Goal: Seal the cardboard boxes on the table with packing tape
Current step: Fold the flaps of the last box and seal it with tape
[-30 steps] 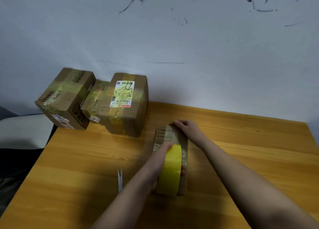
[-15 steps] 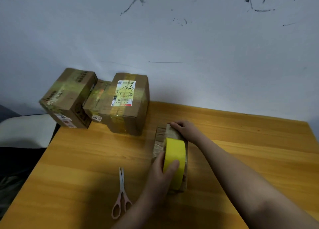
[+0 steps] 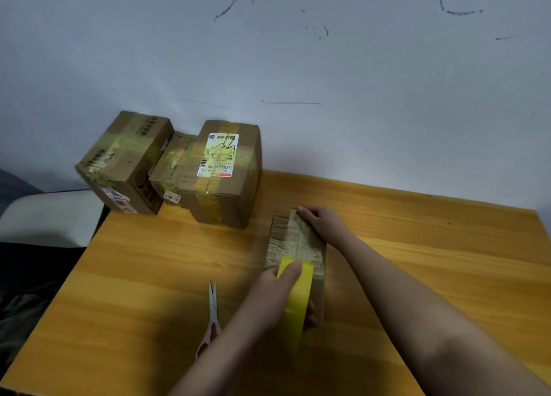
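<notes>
Tape roll, gripped in left hand, has drawn back to the small box's near end, laying a strip. Right hand fingers press flat on the far end; cutting likely next.

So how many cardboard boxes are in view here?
4. Three stand together at the table's far left: left box, middle box, labelled box. A flat box lies under both hands. None seem hidden.

Yellow tape roll upright on low cardboard box.
</notes>
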`<state>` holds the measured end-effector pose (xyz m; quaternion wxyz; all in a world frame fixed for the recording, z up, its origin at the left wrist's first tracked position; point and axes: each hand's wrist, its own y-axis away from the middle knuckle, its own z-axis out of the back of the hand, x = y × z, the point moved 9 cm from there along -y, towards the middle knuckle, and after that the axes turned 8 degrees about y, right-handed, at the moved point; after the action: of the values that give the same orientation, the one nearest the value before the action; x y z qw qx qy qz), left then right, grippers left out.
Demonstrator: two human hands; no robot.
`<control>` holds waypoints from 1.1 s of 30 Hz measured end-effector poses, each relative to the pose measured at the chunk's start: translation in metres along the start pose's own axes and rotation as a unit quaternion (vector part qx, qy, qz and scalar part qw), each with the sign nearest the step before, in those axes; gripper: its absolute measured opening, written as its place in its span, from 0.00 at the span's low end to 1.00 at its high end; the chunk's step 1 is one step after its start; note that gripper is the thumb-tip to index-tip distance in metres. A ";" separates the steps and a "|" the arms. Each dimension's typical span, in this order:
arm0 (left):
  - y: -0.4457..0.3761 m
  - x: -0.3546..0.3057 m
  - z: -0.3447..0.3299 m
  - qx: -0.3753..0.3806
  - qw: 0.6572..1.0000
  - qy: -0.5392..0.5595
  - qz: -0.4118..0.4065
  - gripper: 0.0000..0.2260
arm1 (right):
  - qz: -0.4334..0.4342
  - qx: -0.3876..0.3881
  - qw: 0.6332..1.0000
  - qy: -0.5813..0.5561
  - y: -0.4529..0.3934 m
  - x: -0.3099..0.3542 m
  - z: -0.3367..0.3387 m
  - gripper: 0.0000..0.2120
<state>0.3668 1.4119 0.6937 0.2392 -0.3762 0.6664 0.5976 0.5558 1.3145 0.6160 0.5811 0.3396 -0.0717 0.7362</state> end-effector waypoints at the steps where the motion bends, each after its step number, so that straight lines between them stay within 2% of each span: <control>1: 0.000 0.000 -0.002 0.005 1.000 0.002 0.006 0.13 | 0.004 0.005 1.000 -0.006 0.001 -0.001 0.000 0.17; 5: -0.001 0.003 -0.003 0.001 1.000 0.000 0.030 0.16 | 0.040 0.006 0.999 0.012 0.008 0.006 0.004 0.20; 9: -0.006 0.004 0.003 -0.015 0.999 0.003 0.040 0.37 | 0.027 -0.003 1.000 0.012 0.008 0.007 0.002 0.21; 10: -0.005 0.006 0.002 -0.014 0.999 0.008 0.040 0.38 | 0.023 -0.008 1.000 0.019 0.008 0.007 0.002 0.21; 11: -0.003 0.006 0.001 -0.011 0.999 0.006 0.030 0.34 | 0.016 -0.014 1.000 0.018 0.007 0.006 0.003 0.21; 14: 0.002 -0.002 0.007 -0.025 0.999 -0.013 -0.039 0.14 | -0.030 -0.054 0.998 -0.001 0.012 -0.007 0.009 0.20; 16: 0.001 -0.017 0.019 -0.057 0.992 -0.062 -0.090 0.08 | -0.084 -0.104 0.991 -0.011 0.021 -0.026 0.019 0.21; 18: -0.002 -0.038 0.034 -0.100 0.973 -0.151 -0.143 0.09 | -0.131 -0.141 0.981 -0.037 0.032 -0.046 0.028 0.21; 20: -0.003 -0.060 0.041 -0.132 0.934 -0.262 -0.205 0.15 | -0.177 -0.162 0.970 -0.049 0.046 -0.060 0.033 0.21; 22: -0.006 -0.074 0.042 -0.140 0.904 -0.322 -0.243 0.19 | -0.197 -0.191 0.961 0.014 0.061 -0.061 0.037 0.21; 24: -0.010 -0.080 0.040 -0.135 0.890 -0.355 -0.254 0.20 | -0.146 -0.239 0.954 0.109 0.075 -0.045 0.043 0.21; 26: -0.012 -0.081 0.038 -0.129 0.880 -0.379 -0.257 0.19 | -0.030 -0.280 0.947 0.157 0.089 -0.022 0.046 0.22; 27: -0.013 -0.081 0.038 -0.129 0.877 -0.383 -0.259 0.19 | 0.031 -0.276 0.945 0.173 0.095 -0.013 0.043 0.24; 30: -0.013 -0.079 0.037 -0.131 0.875 -0.388 -0.259 0.15 | 0.133 -0.185 0.943 0.241 0.113 -0.004 0.019 0.32; 31: -0.014 -0.079 0.036 -0.129 0.875 -0.386 -0.261 0.14 | 0.140 -0.143 0.943 0.265 0.116 -0.005 0.010 0.36; 33: -0.014 -0.081 0.034 -0.121 0.874 -0.384 -0.273 0.18 | 0.124 -0.074 0.943 0.301 0.117 -0.010 -0.003 0.43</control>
<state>0.4217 1.4626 0.7414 0.5824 -0.3100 0.3158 0.6819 0.4495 1.2711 0.6418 0.5032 0.0467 0.0102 0.8628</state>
